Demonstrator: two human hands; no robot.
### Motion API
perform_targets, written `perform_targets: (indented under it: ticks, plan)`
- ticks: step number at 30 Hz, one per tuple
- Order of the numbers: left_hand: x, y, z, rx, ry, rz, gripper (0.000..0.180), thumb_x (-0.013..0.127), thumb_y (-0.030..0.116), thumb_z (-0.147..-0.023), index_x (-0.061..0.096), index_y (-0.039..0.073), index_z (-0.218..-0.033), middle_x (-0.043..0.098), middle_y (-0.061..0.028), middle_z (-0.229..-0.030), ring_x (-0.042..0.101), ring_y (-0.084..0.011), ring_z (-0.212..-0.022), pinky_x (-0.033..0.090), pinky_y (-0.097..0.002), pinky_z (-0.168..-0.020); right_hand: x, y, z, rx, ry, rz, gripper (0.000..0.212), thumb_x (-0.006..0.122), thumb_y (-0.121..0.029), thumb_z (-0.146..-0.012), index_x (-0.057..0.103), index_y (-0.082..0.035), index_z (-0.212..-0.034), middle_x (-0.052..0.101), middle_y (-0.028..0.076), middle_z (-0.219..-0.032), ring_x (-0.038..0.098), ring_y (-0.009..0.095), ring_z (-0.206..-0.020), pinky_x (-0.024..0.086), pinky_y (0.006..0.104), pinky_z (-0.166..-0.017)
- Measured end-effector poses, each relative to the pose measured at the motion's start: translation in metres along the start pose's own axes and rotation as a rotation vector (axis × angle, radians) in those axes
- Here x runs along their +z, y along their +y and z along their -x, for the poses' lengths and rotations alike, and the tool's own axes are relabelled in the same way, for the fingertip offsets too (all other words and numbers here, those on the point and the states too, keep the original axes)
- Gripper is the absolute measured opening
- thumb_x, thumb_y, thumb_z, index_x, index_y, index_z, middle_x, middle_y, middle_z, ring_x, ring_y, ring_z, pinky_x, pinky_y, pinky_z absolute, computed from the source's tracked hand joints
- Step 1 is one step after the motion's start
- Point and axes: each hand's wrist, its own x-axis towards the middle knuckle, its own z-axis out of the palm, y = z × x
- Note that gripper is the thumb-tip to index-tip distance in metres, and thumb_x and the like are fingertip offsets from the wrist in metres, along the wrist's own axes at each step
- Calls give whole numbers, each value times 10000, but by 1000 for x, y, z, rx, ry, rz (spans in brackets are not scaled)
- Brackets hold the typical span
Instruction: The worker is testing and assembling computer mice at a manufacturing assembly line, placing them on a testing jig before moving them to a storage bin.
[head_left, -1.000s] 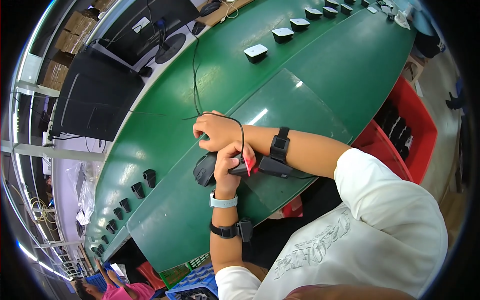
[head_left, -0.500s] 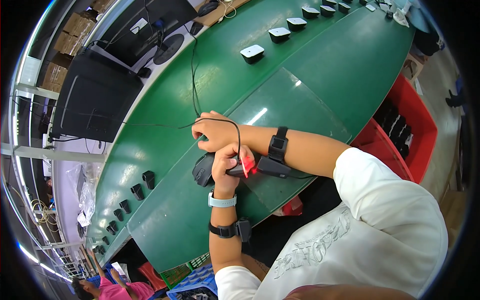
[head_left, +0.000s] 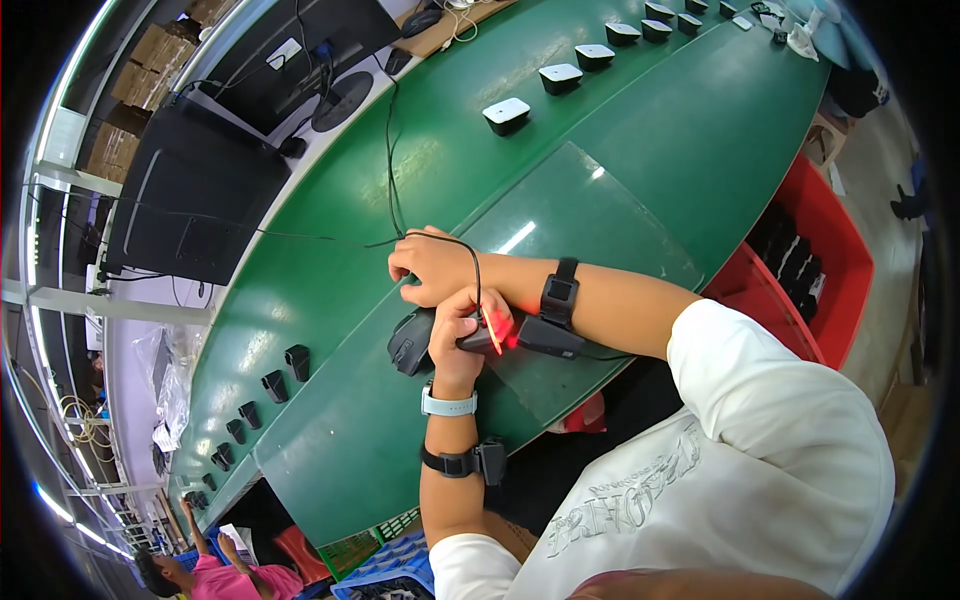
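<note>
My left hand (head_left: 462,325), with a light blue watch at its wrist, is closed around a black corded handheld scanner (head_left: 474,342). Red light glows beside its fingers, and a thin cable (head_left: 477,265) arches up from the grip. Just beyond, my right hand (head_left: 432,270) lies palm down with fingers curled; what they hold, if anything, is hidden. Its forearm crosses from the right. Against my left fingers sits a dark blocky device (head_left: 410,340) on the green table (head_left: 370,430). Black strapped units ring both forearms, one a boxy unit (head_left: 550,338) near the right wrist.
A clear sheet (head_left: 590,220) lies on the table. Several white-topped black boxes (head_left: 506,116) line the far side; several black parts (head_left: 297,362) stand at left. Monitors (head_left: 195,190) are behind. A red bin (head_left: 830,250) holds dark items at right. A person in pink (head_left: 225,580) is at lower left.
The view has shifted very slightly. Both hands keep the same hold and place, and the red light still shines by my left fingers.
</note>
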Motion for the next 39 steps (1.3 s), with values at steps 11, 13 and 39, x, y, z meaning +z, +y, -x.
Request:
perform_targets:
  ticks: [11,13,39]
  plan:
    - [1,1,1,50,45,-17,308,479,279,-760,516,-21,-820,552,-178,-711,501,-259,-619,434,-361,-614,-2,1,1,-2,-10,10,198,678,-234,-759,696,-86,-888,709,57,-955,619,261,-989,456,405,-915]
    - [3,1,0,67,51,5,302,482,279,-762,510,-16,-821,535,-163,-706,489,-259,-614,428,-368,-609,-3,1,0,-16,-12,-5,195,690,-235,-763,694,-83,-884,709,56,-957,609,259,-989,459,396,-907]
    - [0,3,0,-59,-23,3,299,547,258,-642,468,20,-804,485,-147,-739,445,-243,-643,386,-338,-614,-6,-5,3,10,-36,17,180,686,-238,-768,700,-104,-888,711,49,-956,609,253,-1014,449,393,-915]
